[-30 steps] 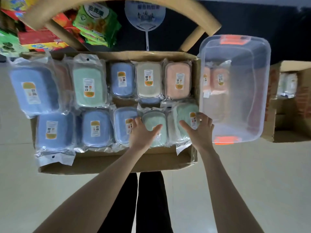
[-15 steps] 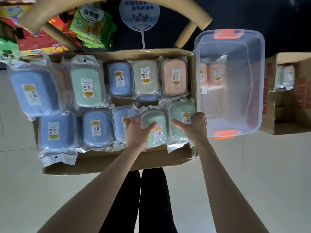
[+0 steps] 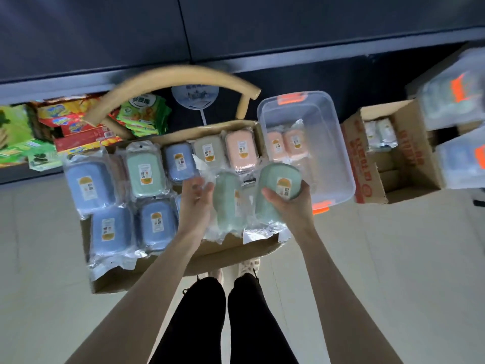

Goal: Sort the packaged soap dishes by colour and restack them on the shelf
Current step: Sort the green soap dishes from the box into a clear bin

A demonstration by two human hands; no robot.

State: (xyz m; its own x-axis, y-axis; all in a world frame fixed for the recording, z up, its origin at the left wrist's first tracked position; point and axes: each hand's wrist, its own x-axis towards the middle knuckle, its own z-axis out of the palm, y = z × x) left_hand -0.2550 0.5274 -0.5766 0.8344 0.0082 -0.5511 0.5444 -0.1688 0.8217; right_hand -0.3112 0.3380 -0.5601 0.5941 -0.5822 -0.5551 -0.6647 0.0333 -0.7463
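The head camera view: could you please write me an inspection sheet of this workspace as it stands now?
Surface: cardboard tray over a pale tiled floor.
Job's things: blue, green, grey and pink packaged soap dishes lie in the tray; more pink soap dishes sit in the clear bin.
Clutter: snack packets and a round fan behind the tray; open carton on the right holds pale packs.
Grippers: left hand holds one green soap dish; right hand holds another green dish; both lifted above the tray.
Cables: nothing seen.
Surroundings: dark shelf front, blurred bins far right.
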